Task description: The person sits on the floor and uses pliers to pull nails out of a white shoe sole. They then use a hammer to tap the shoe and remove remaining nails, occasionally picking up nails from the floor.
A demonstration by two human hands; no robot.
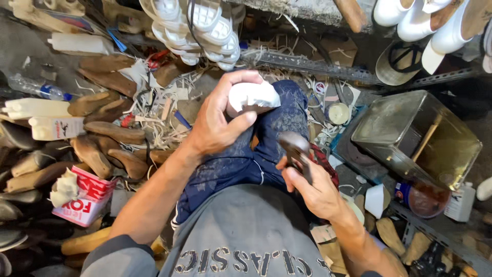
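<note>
Far left, white bottles [36, 107] lie by a clear plastic bottle [37, 88], with wooden lasts [110, 132] heaped beside them and a pink-and-white box [87, 197] lower down, a crumpled white rag [64, 187] on top of it. Pale offcut strips [169, 115] litter the floor near the lasts. Up top, white soles [197, 28] hang in a stack. Centre: left hand [218, 123] is closed around a white shoe piece [252, 97], thumb and fingers wrapping it, held over the knee in blue trousers [241, 164]. Just right and lower, right hand [312, 187] grips dark pincers [296, 149], head pointing up toward the white piece, not touching it. Further right, a glass tank [420, 136] sits with a stick [428, 136] inside, a red-lidded jar [423, 197] below it, white shoes [425, 20] top right, cap [402, 61] under them.
</note>
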